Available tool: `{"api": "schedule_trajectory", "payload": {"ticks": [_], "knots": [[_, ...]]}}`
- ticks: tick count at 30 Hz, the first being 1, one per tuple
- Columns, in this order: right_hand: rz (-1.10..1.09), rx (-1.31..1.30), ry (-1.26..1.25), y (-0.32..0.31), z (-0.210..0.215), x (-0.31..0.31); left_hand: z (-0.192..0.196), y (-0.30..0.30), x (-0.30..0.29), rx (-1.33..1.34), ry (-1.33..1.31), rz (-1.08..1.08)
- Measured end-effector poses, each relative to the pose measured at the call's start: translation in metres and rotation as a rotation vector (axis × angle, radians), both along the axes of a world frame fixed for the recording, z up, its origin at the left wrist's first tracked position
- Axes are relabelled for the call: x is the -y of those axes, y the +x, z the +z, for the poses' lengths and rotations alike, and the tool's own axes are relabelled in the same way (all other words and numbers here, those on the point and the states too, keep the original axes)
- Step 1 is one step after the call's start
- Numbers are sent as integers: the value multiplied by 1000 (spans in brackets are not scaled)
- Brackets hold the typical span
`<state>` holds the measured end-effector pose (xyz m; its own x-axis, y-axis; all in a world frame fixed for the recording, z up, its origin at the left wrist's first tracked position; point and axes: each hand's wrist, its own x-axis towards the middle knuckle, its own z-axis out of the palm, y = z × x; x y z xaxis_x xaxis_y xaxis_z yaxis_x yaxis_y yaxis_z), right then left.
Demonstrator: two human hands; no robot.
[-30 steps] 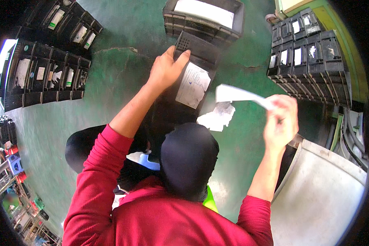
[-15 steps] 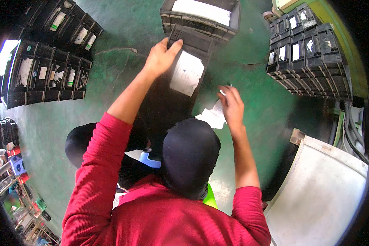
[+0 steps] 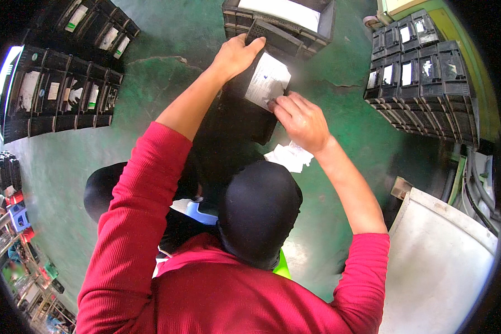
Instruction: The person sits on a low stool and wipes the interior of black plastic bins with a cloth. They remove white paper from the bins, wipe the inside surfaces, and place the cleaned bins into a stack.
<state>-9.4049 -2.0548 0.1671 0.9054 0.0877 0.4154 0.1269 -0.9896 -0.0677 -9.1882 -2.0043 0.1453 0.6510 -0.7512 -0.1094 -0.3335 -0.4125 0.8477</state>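
Note:
A black plastic crate (image 3: pixel 250 123) stands tilted in front of my knees, with a torn white paper label (image 3: pixel 269 80) on the side facing me. My left hand (image 3: pixel 238 57) is closed round its far left rim, thumb over the edge. At the label's lower right corner my right hand (image 3: pixel 305 121) has its thumb and fingers pinched on the paper. A dark patch shows there beside the fingertips. Just below the right hand, crumpled white paper scraps (image 3: pixel 289 157) lie on the green floor.
Another black crate (image 3: pixel 317 42) with a white label stands just beyond. Stacked black crates rise at the left (image 3: pixel 61 92) and right (image 3: pixel 423 72). A white panel (image 3: pixel 445 261) is at the lower right. A blue plastic piece (image 3: pixel 199 214) shows between my legs.
My right hand has moved up and left from above the paper scraps to the label's lower corner. The crate and my left hand have shifted slightly farther away and to the right.

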Motion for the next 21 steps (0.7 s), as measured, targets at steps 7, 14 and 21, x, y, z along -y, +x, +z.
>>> {"api": "schedule_trajectory", "payload": {"ticks": [7,14,21], "knots": [[14,-77,137,-4,-1,21,-4,-1,16,57,33,-23],[-7,-15,164,-2,-7,21,-7,-1,18,47,40,-22],[-287,110,358,0,-4,11,-15,2,21,38,3,-47]]}}
